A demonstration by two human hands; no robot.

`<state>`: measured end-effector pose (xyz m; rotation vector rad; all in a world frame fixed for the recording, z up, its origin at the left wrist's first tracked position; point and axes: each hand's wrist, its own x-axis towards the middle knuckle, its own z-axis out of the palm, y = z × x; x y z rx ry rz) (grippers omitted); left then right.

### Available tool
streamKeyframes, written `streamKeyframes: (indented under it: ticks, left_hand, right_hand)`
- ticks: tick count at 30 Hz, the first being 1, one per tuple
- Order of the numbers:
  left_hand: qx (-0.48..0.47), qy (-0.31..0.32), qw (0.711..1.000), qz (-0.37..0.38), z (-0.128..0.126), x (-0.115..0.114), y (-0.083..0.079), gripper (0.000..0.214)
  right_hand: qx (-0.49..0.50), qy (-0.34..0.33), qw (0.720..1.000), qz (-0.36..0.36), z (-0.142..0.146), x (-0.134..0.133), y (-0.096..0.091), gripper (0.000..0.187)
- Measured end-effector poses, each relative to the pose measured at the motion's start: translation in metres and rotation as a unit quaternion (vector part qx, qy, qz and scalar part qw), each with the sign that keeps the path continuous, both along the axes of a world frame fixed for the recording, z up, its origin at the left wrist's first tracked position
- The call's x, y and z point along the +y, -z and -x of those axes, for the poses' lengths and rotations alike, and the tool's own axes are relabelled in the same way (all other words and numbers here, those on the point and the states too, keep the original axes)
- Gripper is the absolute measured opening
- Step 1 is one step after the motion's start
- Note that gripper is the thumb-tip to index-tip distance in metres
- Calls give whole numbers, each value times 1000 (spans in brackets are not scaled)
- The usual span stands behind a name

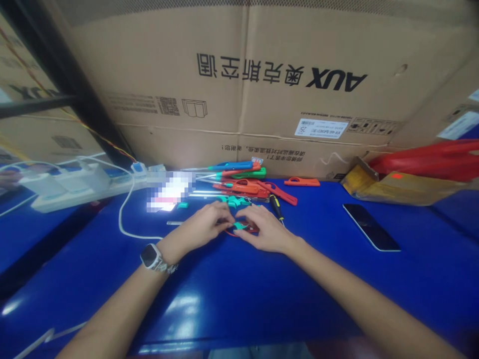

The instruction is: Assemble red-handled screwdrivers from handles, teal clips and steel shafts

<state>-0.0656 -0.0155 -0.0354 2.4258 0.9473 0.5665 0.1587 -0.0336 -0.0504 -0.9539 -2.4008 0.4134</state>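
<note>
Both my hands meet over the blue table, fingertips close together. A small green plastic part point(239, 226) lies between them. My left hand point(204, 224), wearing a smartwatch on the wrist, pinches at its left end. The thumb and fingers of my right hand point(267, 227) close round its right side. Beneath the fingers a red casing point(254, 230) shows in part, mostly hidden by my right hand. Just beyond are more green plastic parts point(234, 201) and a heap of long-necked gas lighters point(239, 187) in orange, red, green and blue.
A black-and-yellow screwdriver point(276, 205) lies right of the heap, near a loose orange lighter casing point(301, 182). Rightward are a phone point(370, 227) and an open carton point(389, 192) with red material. At left, a power strip point(90, 189) trails a white cable point(121, 219). Cardboard point(239, 99) stands behind.
</note>
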Motion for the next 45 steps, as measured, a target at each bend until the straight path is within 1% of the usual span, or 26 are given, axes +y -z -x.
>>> streamKeyframes:
  ticks: [2,5,13,16,18,21,23,25,31,35,38,41,45]
  left_hand:
    - [1,1,1000,-2,1,0,0,16]
    - [3,-18,1000,5,2,0,1,13]
    - [6,-50,998,21,2,-1,-3,5]
    - [-2,-61,998,9,7,-2,-7,6]
    - [14,-58,998,19,10,-4,-9,5]
    - [47,-43,997,37,12,-6,-10,6]
    - [61,-33,997,33,12,-6,-8,10]
    - [71,-27,997,23,12,-5,-6,10]
    - [90,-3,996,-16,8,-4,-4,8]
    - [93,-3,995,-36,6,-5,-4,7]
    - [99,-2,994,-39,5,-5,-4,8]
    - [102,3,994,-40,5,-3,-3,9]
    - [91,13,995,-45,6,-1,0,11]
  right_hand:
    - [-11,1,1000,-12,1,1,1,10]
    - [-12,13,1000,-19,2,3,1,4]
    - [-7,42,999,-28,5,0,-2,2]
    - [1,58,998,-34,11,-1,-5,9]
    - [-4,52,998,-35,15,-1,-6,11]
    - [-20,39,999,-32,20,-1,-6,4]
    - [-24,40,999,-25,21,-1,-6,2]
    - [-24,45,999,-17,22,-1,-6,2]
    - [-59,66,996,-27,25,-5,-9,4]
    - [-96,87,991,-33,27,-6,-14,5]
    - [-113,108,988,-21,28,-5,-17,7]
    - [-121,126,985,0,30,-6,-20,5]
    - [-139,136,981,25,33,-9,-24,4]
